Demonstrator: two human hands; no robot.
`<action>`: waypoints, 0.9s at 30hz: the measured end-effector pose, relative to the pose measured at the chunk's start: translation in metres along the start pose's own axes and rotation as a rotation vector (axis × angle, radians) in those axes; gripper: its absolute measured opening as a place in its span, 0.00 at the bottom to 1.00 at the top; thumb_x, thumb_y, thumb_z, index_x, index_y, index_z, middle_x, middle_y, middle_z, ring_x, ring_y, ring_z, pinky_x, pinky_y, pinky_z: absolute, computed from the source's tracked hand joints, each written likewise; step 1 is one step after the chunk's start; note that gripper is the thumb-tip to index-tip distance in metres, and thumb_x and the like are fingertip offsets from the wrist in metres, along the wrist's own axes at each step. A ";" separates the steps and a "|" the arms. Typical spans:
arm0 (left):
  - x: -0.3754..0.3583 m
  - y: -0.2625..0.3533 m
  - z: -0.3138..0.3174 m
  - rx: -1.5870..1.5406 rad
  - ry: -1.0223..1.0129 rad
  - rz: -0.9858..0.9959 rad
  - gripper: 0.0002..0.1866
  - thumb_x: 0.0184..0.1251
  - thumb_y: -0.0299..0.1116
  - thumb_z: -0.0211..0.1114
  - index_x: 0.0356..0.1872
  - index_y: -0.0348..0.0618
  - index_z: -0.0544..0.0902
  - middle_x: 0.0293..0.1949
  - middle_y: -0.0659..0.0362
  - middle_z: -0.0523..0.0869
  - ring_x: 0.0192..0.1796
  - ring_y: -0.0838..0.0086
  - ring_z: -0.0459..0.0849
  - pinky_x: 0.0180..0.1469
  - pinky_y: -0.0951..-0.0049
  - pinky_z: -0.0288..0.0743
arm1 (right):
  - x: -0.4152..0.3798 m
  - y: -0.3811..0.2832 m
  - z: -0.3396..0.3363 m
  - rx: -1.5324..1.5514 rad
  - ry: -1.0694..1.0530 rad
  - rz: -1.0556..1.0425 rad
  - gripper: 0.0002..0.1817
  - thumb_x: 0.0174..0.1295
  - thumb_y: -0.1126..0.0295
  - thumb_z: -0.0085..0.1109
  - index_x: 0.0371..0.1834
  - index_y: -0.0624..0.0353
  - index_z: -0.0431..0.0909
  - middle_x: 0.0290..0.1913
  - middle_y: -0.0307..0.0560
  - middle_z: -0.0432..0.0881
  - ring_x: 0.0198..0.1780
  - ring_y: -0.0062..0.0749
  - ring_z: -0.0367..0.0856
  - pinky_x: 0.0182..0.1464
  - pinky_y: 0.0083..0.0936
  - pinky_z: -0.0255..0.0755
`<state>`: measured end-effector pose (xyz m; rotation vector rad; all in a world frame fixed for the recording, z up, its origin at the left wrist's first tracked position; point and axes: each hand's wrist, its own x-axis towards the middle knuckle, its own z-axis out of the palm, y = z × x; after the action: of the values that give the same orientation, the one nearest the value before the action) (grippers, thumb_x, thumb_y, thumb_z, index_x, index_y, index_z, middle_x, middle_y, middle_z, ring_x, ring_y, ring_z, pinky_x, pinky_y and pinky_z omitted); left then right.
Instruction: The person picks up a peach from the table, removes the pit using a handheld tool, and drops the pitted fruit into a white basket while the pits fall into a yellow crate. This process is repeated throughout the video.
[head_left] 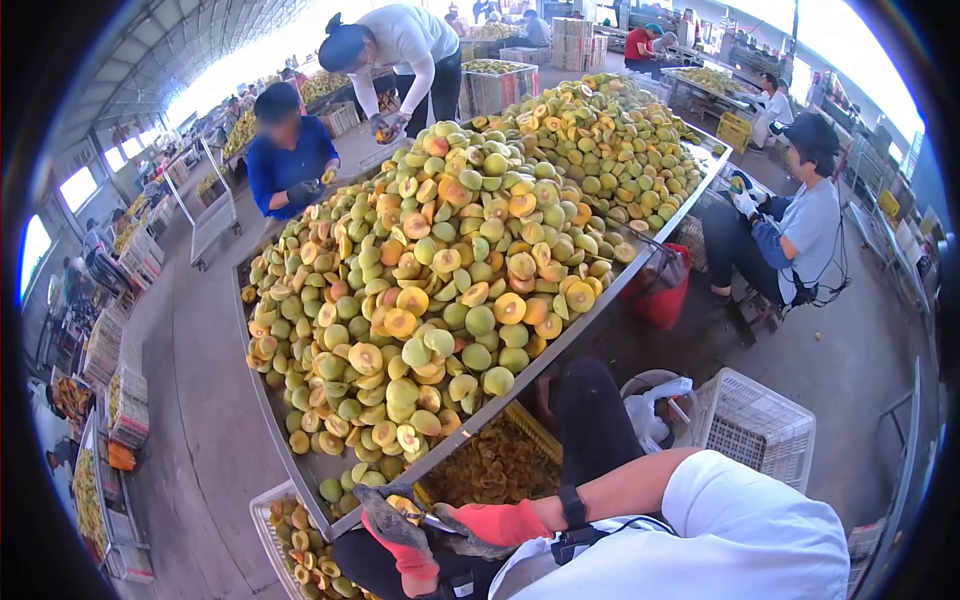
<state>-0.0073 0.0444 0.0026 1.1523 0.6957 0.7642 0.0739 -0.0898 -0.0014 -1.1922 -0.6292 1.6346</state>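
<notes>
My left hand, in a red and grey glove, is closed round a halved yellow fruit near the table's front corner. My right hand, gloved the same way, grips a thin tool whose tip points at the fruit. Both hands are low in the view, above my lap. Just beyond them rises a big heap of green and yellow halved fruit on a metal-edged table. A yellow crate of brown scraps sits below the table edge.
A crate of fruit halves stands at lower left, a white crate at right with a bucket beside it. A red bag hangs by the table. Co-workers sit at right and stand or sit behind the heap.
</notes>
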 end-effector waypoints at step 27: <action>0.004 0.001 0.008 0.093 0.068 0.089 0.30 0.74 0.54 0.43 0.24 0.38 0.77 0.19 0.60 0.77 0.19 0.77 0.74 0.22 0.79 0.69 | -0.008 -0.016 0.007 0.113 -0.005 0.085 0.11 0.68 0.56 0.47 0.43 0.49 0.69 0.19 0.34 0.69 0.14 0.21 0.65 0.17 0.21 0.59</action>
<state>0.0017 0.0440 0.0056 1.2533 0.7471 0.8571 0.0739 -0.0896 0.0180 -1.1461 -0.4877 1.7216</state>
